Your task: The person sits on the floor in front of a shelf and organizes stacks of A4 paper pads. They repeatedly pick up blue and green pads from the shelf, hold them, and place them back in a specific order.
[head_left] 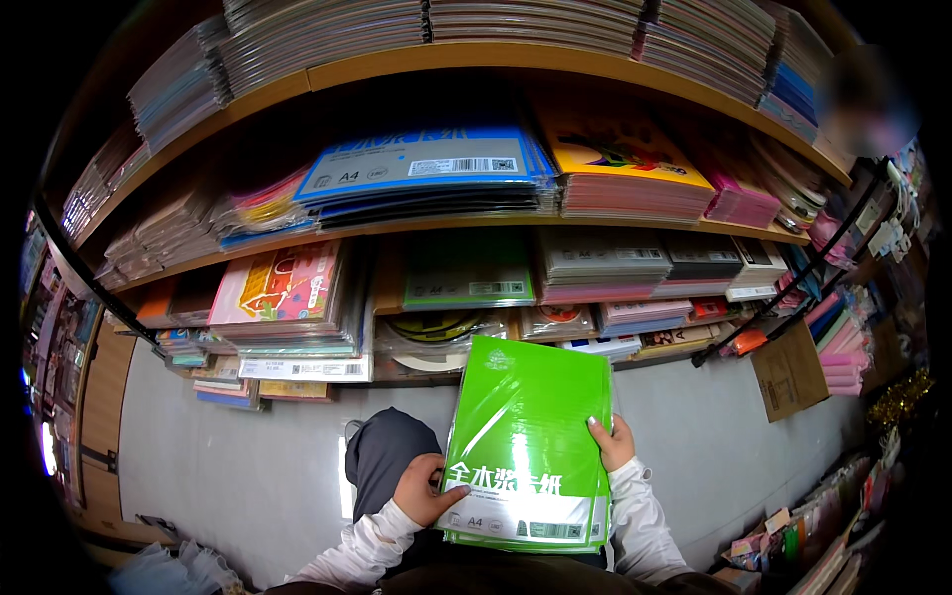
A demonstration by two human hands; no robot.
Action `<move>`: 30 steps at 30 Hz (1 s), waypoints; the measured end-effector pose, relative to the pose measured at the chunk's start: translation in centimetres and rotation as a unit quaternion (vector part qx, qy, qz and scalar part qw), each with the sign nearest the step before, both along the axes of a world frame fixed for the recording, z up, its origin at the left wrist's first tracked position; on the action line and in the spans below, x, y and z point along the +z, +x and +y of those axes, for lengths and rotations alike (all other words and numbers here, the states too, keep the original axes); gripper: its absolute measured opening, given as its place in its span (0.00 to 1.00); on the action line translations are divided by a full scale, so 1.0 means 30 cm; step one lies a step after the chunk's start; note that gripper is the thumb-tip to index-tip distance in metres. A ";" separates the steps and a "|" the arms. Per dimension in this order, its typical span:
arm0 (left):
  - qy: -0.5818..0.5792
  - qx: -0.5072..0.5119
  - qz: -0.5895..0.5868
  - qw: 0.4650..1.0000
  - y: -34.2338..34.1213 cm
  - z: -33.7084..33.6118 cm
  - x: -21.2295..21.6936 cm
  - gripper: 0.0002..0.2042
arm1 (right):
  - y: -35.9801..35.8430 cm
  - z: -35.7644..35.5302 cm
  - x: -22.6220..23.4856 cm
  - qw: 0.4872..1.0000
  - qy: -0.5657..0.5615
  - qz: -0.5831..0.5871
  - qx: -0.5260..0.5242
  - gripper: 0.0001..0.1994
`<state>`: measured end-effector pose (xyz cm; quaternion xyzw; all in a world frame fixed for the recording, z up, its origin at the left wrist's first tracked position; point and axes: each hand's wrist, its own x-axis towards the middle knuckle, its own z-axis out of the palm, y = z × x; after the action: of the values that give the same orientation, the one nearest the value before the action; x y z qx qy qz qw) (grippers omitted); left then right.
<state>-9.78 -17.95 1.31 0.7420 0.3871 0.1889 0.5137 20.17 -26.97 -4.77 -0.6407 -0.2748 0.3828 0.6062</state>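
Observation:
A stack of bright green, plastic-wrapped paper packs [526, 436] is held upright in front of me, with white print and a label strip at its lower end. My left hand [424, 490] grips its lower left edge, thumb on the front. At the right edge, my right hand [613, 442] wraps around it, fingertips on the front. White sleeves cover both forearms. My dark-trousered knee [382, 451] shows behind the left hand.
Wooden shelves [516, 59] ahead hold stacks of wrapped coloured paper: a blue pack [426, 164], a yellow-orange pack [620, 149], a green pack [466, 268], a pink pack [283, 283]. Grey floor [228, 456] lies below. A brown cardboard piece [790, 372] and racks of pink stationery [843, 347] stand at right.

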 end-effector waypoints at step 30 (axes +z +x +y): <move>0.021 0.166 -0.185 0.969 0.088 0.607 -0.082 0.18 | 0.017 -0.015 -0.055 0.999 -0.010 -0.031 -0.023 0.15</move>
<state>-7.15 0.27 -1.15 0.6304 0.3989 0.4132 0.5223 20.68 -27.41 -6.43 -0.6644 -0.2747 0.3514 0.5997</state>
